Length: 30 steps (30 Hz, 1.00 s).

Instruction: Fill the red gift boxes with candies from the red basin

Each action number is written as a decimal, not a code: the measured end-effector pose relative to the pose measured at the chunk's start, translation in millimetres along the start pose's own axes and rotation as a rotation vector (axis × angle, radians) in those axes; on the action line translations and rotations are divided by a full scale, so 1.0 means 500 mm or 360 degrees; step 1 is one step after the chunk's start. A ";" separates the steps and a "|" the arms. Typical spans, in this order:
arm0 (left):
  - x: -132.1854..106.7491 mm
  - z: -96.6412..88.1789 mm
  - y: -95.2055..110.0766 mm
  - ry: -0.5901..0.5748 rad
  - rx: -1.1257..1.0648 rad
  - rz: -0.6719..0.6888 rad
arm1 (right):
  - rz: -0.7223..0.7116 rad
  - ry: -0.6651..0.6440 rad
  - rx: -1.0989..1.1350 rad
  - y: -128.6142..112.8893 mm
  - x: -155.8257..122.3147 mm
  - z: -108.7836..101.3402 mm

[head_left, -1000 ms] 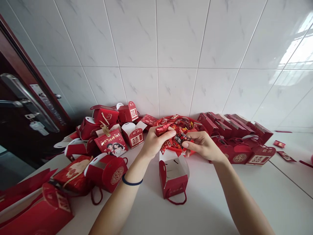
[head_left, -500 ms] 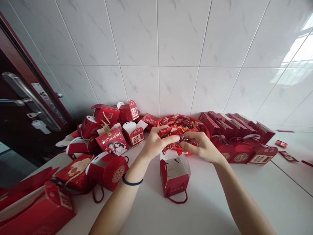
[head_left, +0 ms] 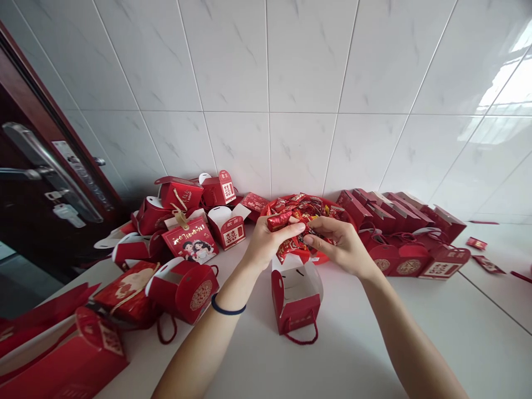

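Observation:
My left hand is closed round several red-wrapped candies, held just above an open red gift box with a cord handle. Close beside it, my right hand pinches a small dark-wrapped candy against the same bunch. Both hands hover at the near edge of a red tray heaped with red candies. A dark band circles my left wrist.
Open and closed red gift boxes crowd the left side of the white counter. A row of folded red boxes lines the wall at right. Loose red packets lie far right. A dark door with a metal handle stands at left.
My right hand has brought its dark-wrapped candy left and up against the bunch in my left hand. The hands have closed together over the open box.

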<state>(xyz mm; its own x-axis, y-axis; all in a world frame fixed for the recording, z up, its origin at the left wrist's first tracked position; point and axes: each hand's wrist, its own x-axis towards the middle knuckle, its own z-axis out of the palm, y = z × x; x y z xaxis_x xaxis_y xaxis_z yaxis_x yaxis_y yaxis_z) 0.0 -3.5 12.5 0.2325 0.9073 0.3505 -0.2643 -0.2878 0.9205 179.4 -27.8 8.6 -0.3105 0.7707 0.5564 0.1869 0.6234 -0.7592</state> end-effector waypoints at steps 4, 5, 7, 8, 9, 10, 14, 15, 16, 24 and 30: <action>0.003 0.001 0.008 0.0152 -0.0114 -0.0148 | 0.0104 -0.0028 0.0034 0.001 0.001 -0.002; 0.004 0.000 0.013 0.0176 -0.0133 -0.0191 | 0.0126 -0.0024 0.0048 0.001 0.002 -0.002; 0.005 -0.002 0.023 0.0187 -0.0152 -0.0249 | 0.0162 -0.0018 0.0062 0.000 0.003 -0.003; 0.005 -0.005 0.028 0.0181 -0.0159 -0.0257 | 0.0186 -0.0017 0.0058 -0.001 0.003 -0.002; 0.005 -0.007 0.033 0.0176 -0.0166 -0.0252 | 0.0218 -0.0017 0.0055 -0.002 0.002 0.000; 0.005 -0.010 0.036 0.0173 -0.0171 -0.0238 | 0.0263 -0.0022 0.0059 -0.002 0.002 0.002; 0.005 -0.020 0.040 0.0181 -0.0189 -0.0205 | 0.0493 -0.0147 0.0089 -0.001 -0.005 0.021; 0.006 -0.022 0.039 0.0187 -0.0193 -0.0203 | 0.0537 -0.0203 0.0050 0.001 -0.006 0.027; 0.006 -0.023 0.038 0.0189 -0.0193 -0.0206 | 0.0564 -0.0254 -0.0014 0.002 -0.007 0.032; 0.009 -0.025 0.022 0.0063 -0.0049 -0.0264 | 0.0377 -0.0094 -0.0081 -0.001 -0.004 0.028; 0.003 -0.017 0.009 -0.0031 0.0031 -0.0233 | 0.0407 0.0160 0.0161 -0.004 -0.006 0.030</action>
<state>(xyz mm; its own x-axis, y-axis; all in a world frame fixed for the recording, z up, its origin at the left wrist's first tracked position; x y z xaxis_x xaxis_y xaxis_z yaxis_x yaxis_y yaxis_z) -8.6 -0.7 15.9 0.2852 0.9339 0.2155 -0.2080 -0.1591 0.9651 166.0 -33.2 3.8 -0.1703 0.9135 0.3695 0.1518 0.3948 -0.9062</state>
